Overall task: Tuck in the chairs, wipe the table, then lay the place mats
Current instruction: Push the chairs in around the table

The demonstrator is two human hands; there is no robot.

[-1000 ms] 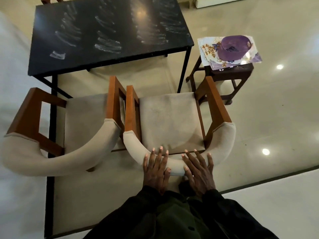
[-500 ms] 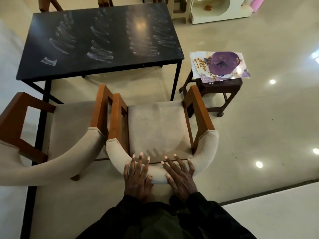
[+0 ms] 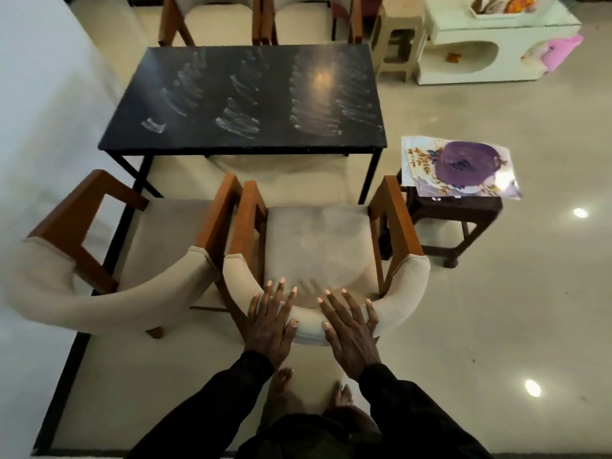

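Note:
A wooden armchair with a beige seat [image 3: 319,246] stands in front of me, a short way back from the black table [image 3: 251,101]. My left hand [image 3: 270,324] and my right hand [image 3: 349,329] lie side by side on its padded curved backrest, fingers straight and spread over the top. A second matching armchair [image 3: 109,260] stands to the left, angled outward. White smears streak the black tabletop. Floral place mats [image 3: 420,167] lie stacked on a dark stool [image 3: 457,213] at the right, with a purple cloth [image 3: 463,165] on top.
Two more chairs [image 3: 258,21] are pushed against the table's far side. A beige plastic stool [image 3: 394,38] and a white cabinet [image 3: 496,44] stand at the back right. A white wall runs along the left. My bare feet [image 3: 308,389] stand behind the chair.
The view has pulled back and tilted up, showing the far chairs and cabinet. Both hands stay flat on the backrest, and the chair looks about as far from the table as before.

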